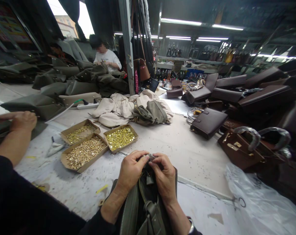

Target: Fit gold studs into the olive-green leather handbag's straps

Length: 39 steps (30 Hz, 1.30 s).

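An olive-grey bag (151,209) with straps lies at the table's near edge, directly below my hands. My left hand (132,169) pinches the bag's far end between thumb and fingers. Opposite it, my right hand (164,171) also has thumb and fingertips closed on that end, almost touching the left. Whether a small fitting sits between the fingertips is hidden. Beyond my left hand are three shallow cardboard trays: one with copper-gold metal pieces (85,152), one with bright gold pieces (120,137), and one with thin gold pieces (79,133).
At left a co-worker's hand (23,124) rests by dark green bags (32,104). Beige and olive bags (128,107) are heaped beyond the trays. Brown handbags (243,147) crowd the right, with clear plastic (257,202) nearer. A metal post (128,49) rises behind; another person (108,60) sits farther back.
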Each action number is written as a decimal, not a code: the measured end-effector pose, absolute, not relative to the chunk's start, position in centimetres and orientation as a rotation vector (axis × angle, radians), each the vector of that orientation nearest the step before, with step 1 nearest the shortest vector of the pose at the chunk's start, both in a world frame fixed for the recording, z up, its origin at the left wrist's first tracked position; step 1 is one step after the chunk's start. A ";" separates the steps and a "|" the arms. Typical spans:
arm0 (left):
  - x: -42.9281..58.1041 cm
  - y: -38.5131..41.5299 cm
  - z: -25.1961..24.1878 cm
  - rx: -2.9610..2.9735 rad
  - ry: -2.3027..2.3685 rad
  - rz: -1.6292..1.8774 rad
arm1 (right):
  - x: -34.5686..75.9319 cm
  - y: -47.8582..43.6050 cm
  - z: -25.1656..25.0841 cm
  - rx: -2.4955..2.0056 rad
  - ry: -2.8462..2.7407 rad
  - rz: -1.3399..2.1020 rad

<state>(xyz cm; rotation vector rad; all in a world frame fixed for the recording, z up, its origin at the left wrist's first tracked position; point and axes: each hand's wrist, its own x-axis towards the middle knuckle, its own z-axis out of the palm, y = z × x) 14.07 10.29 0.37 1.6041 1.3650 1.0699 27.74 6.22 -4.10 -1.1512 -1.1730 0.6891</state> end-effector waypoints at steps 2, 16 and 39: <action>14.1 10.3 0.3 1.606 1.366 1.069 | 27.6 6.2 -3.9 -1.139 -1.173 0.669; 13.5 10.7 0.0 1.651 1.317 0.975 | 27.5 6.9 -3.3 -1.419 -1.265 0.561; 11.9 11.8 -0.2 1.541 1.391 0.775 | 30.5 12.9 -3.4 -1.014 -1.261 1.494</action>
